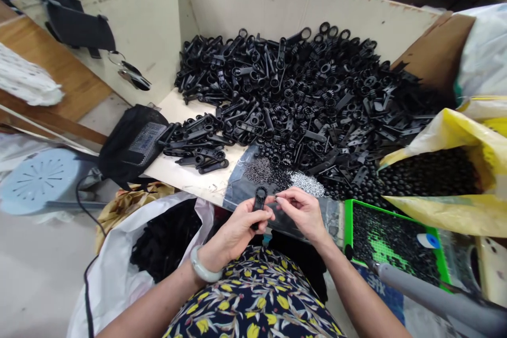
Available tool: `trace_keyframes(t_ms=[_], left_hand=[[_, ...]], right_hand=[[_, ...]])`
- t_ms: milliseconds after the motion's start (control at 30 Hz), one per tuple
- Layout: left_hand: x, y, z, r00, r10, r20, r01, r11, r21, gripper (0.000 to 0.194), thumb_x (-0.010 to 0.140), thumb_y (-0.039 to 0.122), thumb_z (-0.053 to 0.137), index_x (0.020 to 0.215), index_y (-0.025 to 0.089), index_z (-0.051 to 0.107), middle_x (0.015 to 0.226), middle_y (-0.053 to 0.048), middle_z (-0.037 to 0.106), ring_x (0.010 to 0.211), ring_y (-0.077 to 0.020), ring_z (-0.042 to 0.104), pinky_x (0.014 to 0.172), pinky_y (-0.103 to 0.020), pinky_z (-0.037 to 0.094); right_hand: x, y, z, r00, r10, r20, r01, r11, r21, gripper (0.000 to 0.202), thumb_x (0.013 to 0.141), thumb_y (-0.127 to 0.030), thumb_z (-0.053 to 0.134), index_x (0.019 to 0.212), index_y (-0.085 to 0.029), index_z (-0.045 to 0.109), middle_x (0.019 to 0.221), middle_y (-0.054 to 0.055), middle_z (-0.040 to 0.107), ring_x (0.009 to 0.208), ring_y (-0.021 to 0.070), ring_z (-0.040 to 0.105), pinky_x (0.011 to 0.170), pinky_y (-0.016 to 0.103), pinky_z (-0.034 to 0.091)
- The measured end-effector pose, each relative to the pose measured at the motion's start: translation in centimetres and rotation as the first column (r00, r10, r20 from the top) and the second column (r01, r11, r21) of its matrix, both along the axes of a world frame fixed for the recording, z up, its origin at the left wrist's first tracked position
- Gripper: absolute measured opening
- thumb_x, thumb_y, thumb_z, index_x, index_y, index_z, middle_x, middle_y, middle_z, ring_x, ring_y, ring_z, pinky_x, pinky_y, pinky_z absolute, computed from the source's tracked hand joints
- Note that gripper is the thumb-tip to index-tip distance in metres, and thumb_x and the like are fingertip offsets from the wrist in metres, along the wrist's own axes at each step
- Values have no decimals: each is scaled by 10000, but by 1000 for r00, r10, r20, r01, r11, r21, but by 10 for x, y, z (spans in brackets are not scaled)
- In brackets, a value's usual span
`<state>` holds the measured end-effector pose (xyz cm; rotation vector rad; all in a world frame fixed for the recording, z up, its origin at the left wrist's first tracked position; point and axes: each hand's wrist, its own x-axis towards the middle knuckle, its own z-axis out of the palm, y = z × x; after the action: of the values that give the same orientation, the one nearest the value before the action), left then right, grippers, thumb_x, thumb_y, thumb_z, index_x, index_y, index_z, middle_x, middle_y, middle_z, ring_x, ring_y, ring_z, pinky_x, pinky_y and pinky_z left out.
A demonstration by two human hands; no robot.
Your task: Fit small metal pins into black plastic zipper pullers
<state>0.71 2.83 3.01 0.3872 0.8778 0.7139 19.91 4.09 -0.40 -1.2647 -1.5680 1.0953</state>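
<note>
My left hand is closed around a black plastic handle part with a ring-shaped end, held upright, ring uppermost. Just to its right, my right hand pinches a tiny dark piece between thumb and forefinger; its kind is too small to make out. Both hands are over the near edge of the bench. Beyond them lie a small heap of brownish-grey bits and a heap of shiny silver pins. A large pile of black plastic parts fills the bench behind.
At right are a green tray of small black pieces and a yellow bag of round black parts. A white sack with black pieces stands low at left, near a blue stool. Keys hang on the left panel.
</note>
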Motion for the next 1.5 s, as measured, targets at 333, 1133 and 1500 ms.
trace_keyframes(t_ms=[333, 1133, 1500], left_hand=[[-3, -2, 3, 997, -80, -17, 81, 996, 42, 243, 755, 116, 717, 966, 172, 611, 823, 22, 560, 632, -65, 455, 585, -239, 297], [-8, -10, -14, 991, -68, -117, 91, 974, 207, 240, 896, 390, 702, 911, 171, 605, 792, 12, 546, 621, -78, 420, 578, -242, 298], [-12, -15, -33, 935, -55, -349, 175, 931, 321, 349, 959, 504, 620, 1049, 166, 608, 699, 35, 568, 492, -55, 368, 473, -211, 264]], right_hand=[[0, 7, 5, 943, 110, 313, -241, 874, 421, 141, 982, -167, 641, 1066, -212, 745, 933, 60, 745, 790, 160, 691, 701, 283, 560], [-6, -5, -1, 851, 172, 496, -415, 798, 437, 191, 1010, -127, 550, 1111, -197, 696, 900, 72, 716, 792, 180, 651, 729, 318, 562], [-15, -14, 5, 912, 233, 337, -342, 885, 314, 260, 1005, -135, 520, 1155, -202, 721, 905, 57, 721, 786, 159, 660, 732, 304, 562]])
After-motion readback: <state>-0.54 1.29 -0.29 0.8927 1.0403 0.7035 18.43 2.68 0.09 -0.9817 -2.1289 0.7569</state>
